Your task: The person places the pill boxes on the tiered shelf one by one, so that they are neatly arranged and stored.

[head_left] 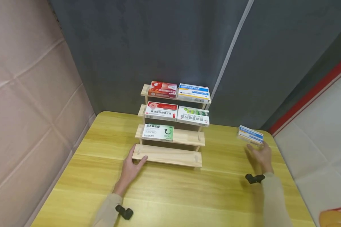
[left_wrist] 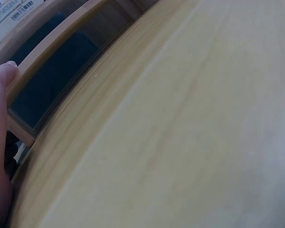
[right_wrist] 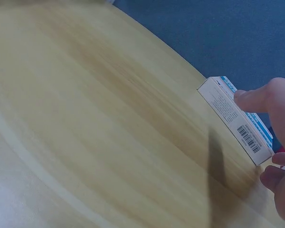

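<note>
In the head view my left hand (head_left: 129,168) grips the left end of the lowest step of a wooden tiered rack (head_left: 170,155). Its thumb lies at the step's front edge; the other fingers are partly hidden at the side. Far to the right, my right hand (head_left: 262,155) holds a blue-and-white medicine box (head_left: 250,135) by the table's back edge. The right wrist view shows the thumb on the box's (right_wrist: 235,118) striped face and curled fingertips by its near end. The barcode side faces that camera. Whether the box touches the table I cannot tell.
On the top step sit a red box (head_left: 162,89) and a blue-and-white box (head_left: 194,93). Below are a red-and-white box (head_left: 161,110) and a green-and-white box (head_left: 193,115). Another green-and-white box (head_left: 157,131) lies on the third step. Behind the table (head_left: 182,195) hangs a dark curtain (head_left: 147,44).
</note>
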Demonstrator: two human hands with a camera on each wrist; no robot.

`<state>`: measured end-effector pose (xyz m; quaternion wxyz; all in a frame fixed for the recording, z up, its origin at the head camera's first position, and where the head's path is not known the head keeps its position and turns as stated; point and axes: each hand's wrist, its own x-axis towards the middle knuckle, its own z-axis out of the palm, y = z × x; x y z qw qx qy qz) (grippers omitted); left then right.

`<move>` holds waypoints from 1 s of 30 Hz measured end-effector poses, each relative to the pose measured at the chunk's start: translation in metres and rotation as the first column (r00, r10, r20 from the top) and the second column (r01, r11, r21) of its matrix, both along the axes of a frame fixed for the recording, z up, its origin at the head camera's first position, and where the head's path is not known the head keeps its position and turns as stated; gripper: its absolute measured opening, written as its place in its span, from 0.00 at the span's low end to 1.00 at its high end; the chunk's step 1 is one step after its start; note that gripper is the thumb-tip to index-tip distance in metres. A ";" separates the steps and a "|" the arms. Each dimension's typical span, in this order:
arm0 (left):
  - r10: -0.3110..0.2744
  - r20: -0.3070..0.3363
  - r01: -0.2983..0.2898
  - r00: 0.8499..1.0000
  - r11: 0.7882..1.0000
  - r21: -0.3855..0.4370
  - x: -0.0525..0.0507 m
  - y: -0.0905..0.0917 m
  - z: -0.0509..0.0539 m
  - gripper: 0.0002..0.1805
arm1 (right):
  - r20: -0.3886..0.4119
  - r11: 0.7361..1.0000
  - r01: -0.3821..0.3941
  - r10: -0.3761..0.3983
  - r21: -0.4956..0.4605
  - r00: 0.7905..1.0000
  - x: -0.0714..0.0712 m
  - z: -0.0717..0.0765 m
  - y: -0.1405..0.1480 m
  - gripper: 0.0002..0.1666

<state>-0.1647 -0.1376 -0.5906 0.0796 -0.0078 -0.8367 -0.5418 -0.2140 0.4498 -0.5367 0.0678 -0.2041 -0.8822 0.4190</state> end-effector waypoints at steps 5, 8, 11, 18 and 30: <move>-0.002 -0.007 0.002 1.000 1.000 -0.002 0.000 0.001 -0.001 0.50 | 0.022 0.998 0.027 -0.026 -0.048 0.999 0.002 0.000 -0.001 0.52; 0.001 -0.011 -0.001 1.000 1.000 -0.002 -0.001 0.001 -0.001 0.50 | 0.001 0.998 0.042 -0.042 -0.049 0.999 0.003 -0.001 -0.003 0.51; 0.006 -0.011 -0.006 1.000 1.000 -0.001 -0.001 0.001 -0.001 0.49 | -0.018 0.999 0.049 -0.050 -0.021 0.999 0.004 -0.002 -0.006 0.51; 0.009 -0.011 -0.009 1.000 1.000 -0.007 -0.001 0.001 0.000 0.50 | -0.053 0.996 0.080 -0.078 0.045 0.996 0.003 -0.007 -0.012 0.52; 0.003 -0.003 -0.003 1.000 1.000 -0.005 0.000 0.001 0.001 0.50 | 0.003 0.997 0.026 -0.026 0.078 1.000 0.000 -0.010 -0.013 0.59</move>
